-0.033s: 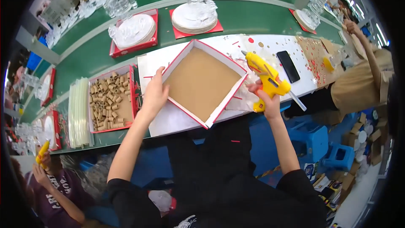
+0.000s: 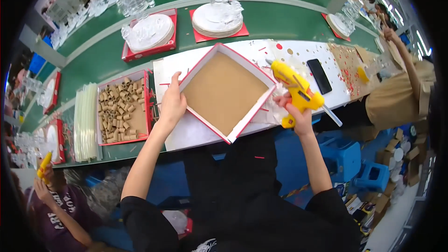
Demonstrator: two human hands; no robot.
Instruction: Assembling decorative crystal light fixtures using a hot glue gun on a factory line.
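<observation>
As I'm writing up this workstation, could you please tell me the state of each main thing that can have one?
Square box: open-topped, corner toward the person, left hand at its left side
Glue gun: held in the grip of the right hand, translucent rod jutting from its rear
Phone: flat, screen dark
Tube box: open, partly filled with short cardboard tubes
Translucent sticks: laid side by side
White discs: in stacks

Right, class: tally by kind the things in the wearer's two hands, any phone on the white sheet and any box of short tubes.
Yellow glue gun, right hand: 1
Red-edged box, left hand: 1
Black phone: 1
Tube box: 1
Total: 4
</observation>
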